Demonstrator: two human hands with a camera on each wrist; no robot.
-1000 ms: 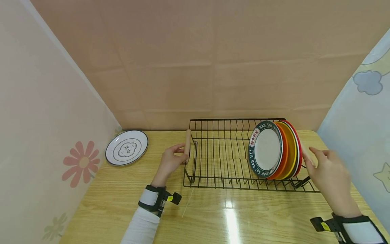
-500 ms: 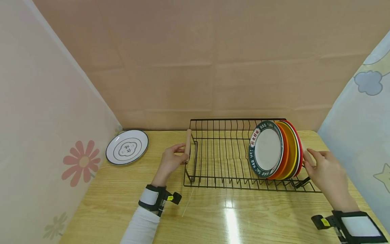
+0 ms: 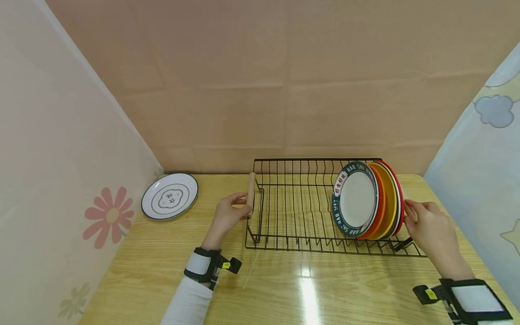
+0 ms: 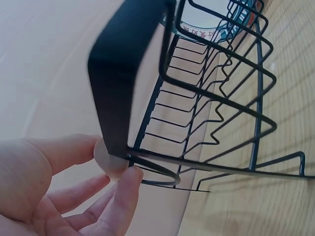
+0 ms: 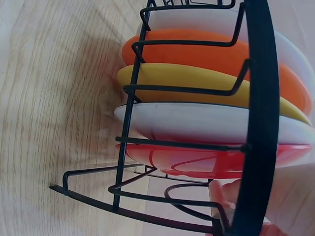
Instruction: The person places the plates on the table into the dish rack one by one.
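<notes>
1. Pale wooden table (image 3: 284, 289) set in a corner of beige and patterned panels carries one black wire dish rack (image 3: 300, 225)
2. Left hand (image 3: 227, 215) curls its fingers around the wooden handle (image 3: 251, 192) at the rack's left end; the left wrist view shows thumb and fingertips pinching the handle's round end
3. Right hand (image 3: 428, 228) sits at the rack's right end, fingers curled there; whether it grips a handle cannot be told
4. Five plates (image 3: 367, 201) stand upright in the rack's right part, just beside the right hand: white with dark rim, orange, yellow, white, red
5. One white plate (image 3: 169, 196) lies flat well left of the rack
</notes>
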